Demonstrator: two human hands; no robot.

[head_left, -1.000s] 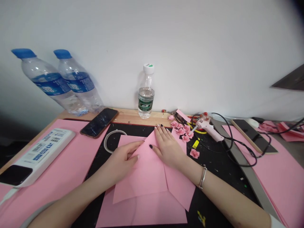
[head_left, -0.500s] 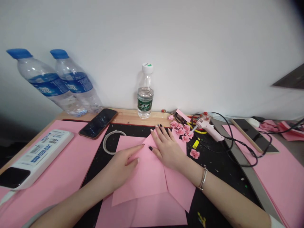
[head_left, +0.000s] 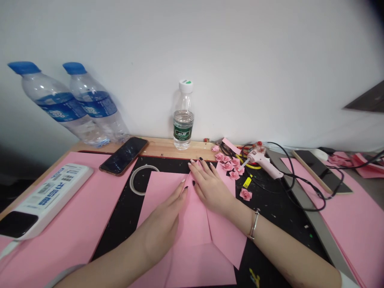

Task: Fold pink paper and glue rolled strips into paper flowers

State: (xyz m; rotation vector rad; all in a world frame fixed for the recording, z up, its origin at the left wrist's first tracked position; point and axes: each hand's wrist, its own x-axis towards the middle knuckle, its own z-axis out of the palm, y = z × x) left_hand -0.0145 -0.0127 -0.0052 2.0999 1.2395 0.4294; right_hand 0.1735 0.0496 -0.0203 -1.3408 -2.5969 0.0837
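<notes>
Pink paper with folded flaps [head_left: 196,228] lies on the black mat [head_left: 279,236]. My right hand [head_left: 211,186] rests flat on its upper part with the fingers spread, holding nothing. My left hand [head_left: 168,220] is on the paper's left side, fingertips near a raised fold edge just left of my right hand. Its fingers are pressed close together, and whether they pinch the paper is hard to tell. Small pink paper roses [head_left: 228,165] sit right of my right hand, with one separate rose [head_left: 246,195] nearer to me.
A pink glue gun [head_left: 265,162] with black cables lies at the right. Bottles [head_left: 183,130] stand along the wall. A tape roll [head_left: 133,182], a phone [head_left: 124,155] and a white device [head_left: 51,198] are at the left; another phone [head_left: 322,171] is on the right.
My left hand has moved right and turned, its fingers now closer together by the fold. The left part of the folded paper has shifted inward. My right hand has barely moved.
</notes>
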